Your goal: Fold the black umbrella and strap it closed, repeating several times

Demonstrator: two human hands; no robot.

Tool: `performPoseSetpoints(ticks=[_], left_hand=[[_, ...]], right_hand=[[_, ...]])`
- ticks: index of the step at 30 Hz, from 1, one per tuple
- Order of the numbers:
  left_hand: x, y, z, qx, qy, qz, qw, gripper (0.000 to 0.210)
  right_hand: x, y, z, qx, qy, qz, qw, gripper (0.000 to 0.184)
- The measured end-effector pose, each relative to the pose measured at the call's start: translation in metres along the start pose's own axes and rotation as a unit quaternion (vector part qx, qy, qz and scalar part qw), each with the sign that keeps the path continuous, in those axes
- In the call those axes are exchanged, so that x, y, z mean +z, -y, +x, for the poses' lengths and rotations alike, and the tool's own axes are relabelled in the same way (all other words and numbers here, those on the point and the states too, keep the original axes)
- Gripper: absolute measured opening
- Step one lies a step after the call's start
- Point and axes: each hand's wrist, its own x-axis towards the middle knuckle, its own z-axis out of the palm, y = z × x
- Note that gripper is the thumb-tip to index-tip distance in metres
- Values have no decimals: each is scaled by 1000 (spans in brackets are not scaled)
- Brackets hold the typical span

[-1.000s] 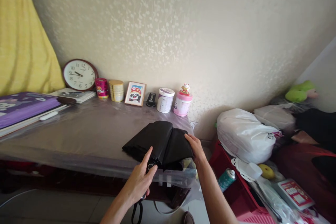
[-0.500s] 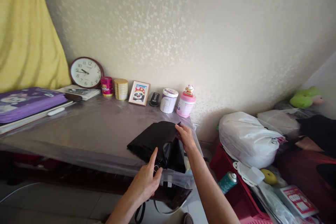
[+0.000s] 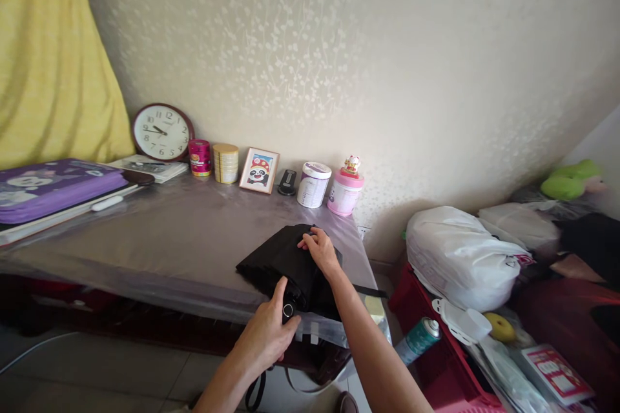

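Observation:
A black folding umbrella [image 3: 271,261] lies loosely gathered at the table's front right corner, its fabric bunched. My left hand [image 3: 274,326] is closed around its handle, the thumb beside a round ringed button. A black wrist loop [image 3: 255,393] hangs below that hand. My right hand [image 3: 320,250] is on top of the fabric with bent fingers, gripping a fold; the fingertips are partly hidden. A narrow black strap [image 3: 371,290] sticks out to the right beyond my right forearm.
Along the wall on the plastic-covered table [image 3: 194,226] stand a clock [image 3: 163,132], tins, a picture frame [image 3: 259,170] and a pink-lidded jar [image 3: 345,193]. A purple case [image 3: 58,187] lies left. Right of the table is a red bin [image 3: 436,361] with a spray can [image 3: 419,339].
My right hand has moved left across the umbrella, laying a fabric fold over toward the middle. The narrow strap now shows at the right. My left hand stays on the handle.

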Motion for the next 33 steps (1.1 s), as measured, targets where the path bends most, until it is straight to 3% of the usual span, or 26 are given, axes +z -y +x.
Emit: performPoseSetpoints(ticks=[6,10,16,19,22,27,33], left_hand=[[3,3,1,40,-92,90,991,85],[1,2,-1,66,-58,114,990,69],[0,1,0,53,-31,67,996,62],[0,-1,0,32,-21,56,998,62],[-2,-6,-1,7,-5,57,998,63],[-8,-12,-5,14,0,72,997,63],[-7,-8,-4,25,3,49,998,63]], right_hand=[[7,5,-14,-51,3,-154,987,33],[12,6,-26,-126,2,-242,962,28],[-1,8,-45,-266,25,-200,943,20],[-11,1,-38,-296,22,-203,933,21],[-16,-11,-18,-269,28,-238,933,20],[-22,-25,18,-122,1,-280,952,26],[-59,-38,12,-13,-69,-252,965,29]])
